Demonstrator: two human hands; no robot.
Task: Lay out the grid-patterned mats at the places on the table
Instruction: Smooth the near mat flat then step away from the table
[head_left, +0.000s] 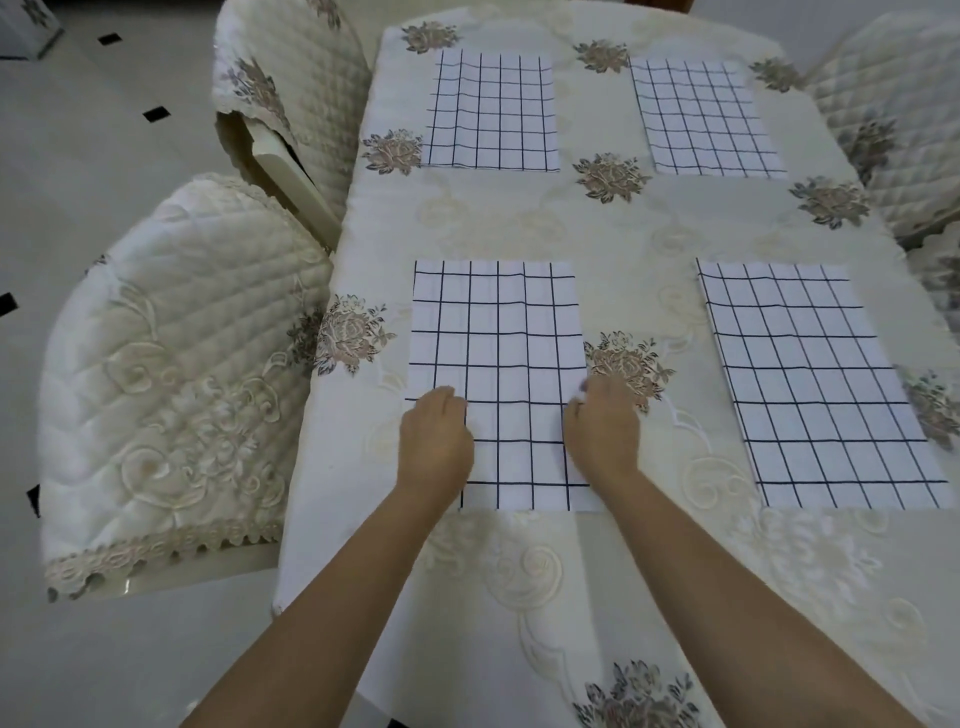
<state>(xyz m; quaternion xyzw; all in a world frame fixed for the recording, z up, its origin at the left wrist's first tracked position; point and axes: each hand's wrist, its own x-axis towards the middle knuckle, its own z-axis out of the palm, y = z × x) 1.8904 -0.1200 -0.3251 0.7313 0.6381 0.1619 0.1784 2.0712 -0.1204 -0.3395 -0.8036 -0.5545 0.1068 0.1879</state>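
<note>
Hidden: the near-left corner of the near-left mat (496, 338) is covered by the left hand (436, 441) and its wrist. Part of its right edge is covered by the right hand (602, 431). Most fingertips are tucked out of sight under the knuckles. The table (597, 234) is cut off at the far edge and at the near-right corner. The chair on the right (893, 119) is only partly in frame. The near-right mat (810, 374) runs to the picture's right border at its near corner.

Orientation: all four mats are laid flat on the flowered tablecloth, long axis running from the near edge toward the far edge. The near-left mat is set square to the left edge and shows light creases. The near-right mat appears slightly skewed, its far end leaning toward the table's middle. Whether this is lens distortion cannot be told.

Positions: the far-left mat (493, 111) is toward the far-left corner and the far-right mat (701, 119) toward the far-right corner. All four are well apart from each other.

Hands: both are curled on the near-left mat. Its left edge is gripped by the left hand and its right edge by the right hand, both toward the near end.

Two quilted chairs (171, 389) stand along the left edge.
</note>
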